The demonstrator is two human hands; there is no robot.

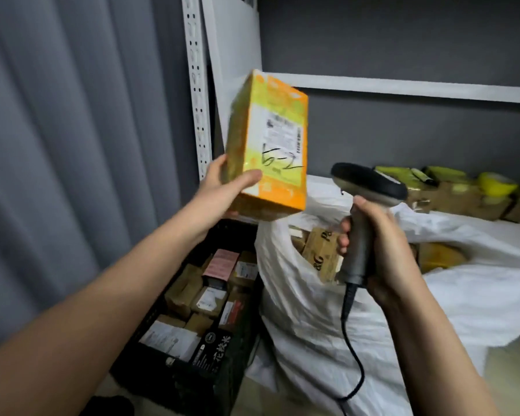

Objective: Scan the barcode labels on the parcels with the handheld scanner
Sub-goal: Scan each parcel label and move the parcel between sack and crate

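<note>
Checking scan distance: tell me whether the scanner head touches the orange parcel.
Apart. The head view shows grey wall between the scanner head and the orange parcel.

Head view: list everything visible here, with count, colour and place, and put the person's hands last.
Orange-yellow parcel: one, white label with handwritten black marks, held up at centre.
Handheld scanner: one, grey and black, corded, right of the parcel, head towards it.
Black crate: one, lower centre on the floor, filled with brown and labelled parcels; exact count unclear.
White sack: one, open, right of the crate, cardboard boxes inside.
Shelf rack: one, white, behind the parcel.
Shelf parcels: several, brown boxes and yellow-green bags, far right on the shelf.
Curtain: grey, left side.
Left hand: grips the parcel's lower end.
Right hand: wrapped round the scanner's handle.
</note>
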